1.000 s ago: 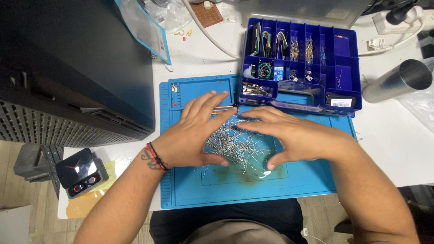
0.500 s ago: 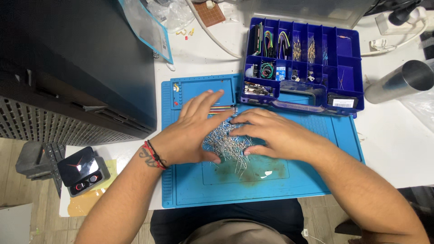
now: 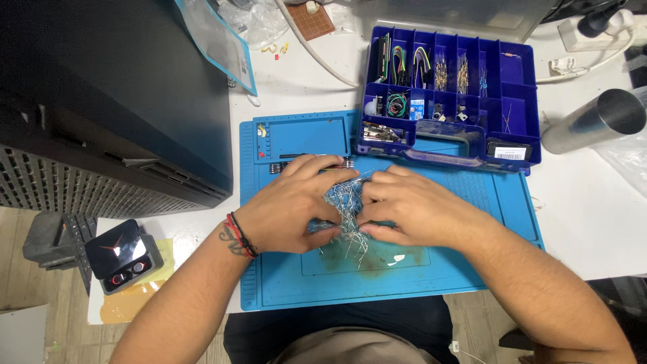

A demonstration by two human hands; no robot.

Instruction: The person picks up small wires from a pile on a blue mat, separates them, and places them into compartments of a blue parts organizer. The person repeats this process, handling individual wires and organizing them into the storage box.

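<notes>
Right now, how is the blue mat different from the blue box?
The mat lies flat and mostly bare, with both hands gathering a pile of thin metal pins on it. The box is darker, smaller, walled into compartments holding wires and small parts. Both are blue and sit on the white table.

both hands (image 3: 296, 209) have drawn together — the spread wire leads (image 3: 345, 209) now bunched into a tight pile between them

Blue organizer box (image 3: 450, 94) blocks the mat's (image 3: 404, 276) far edge; near edge lies open
</notes>
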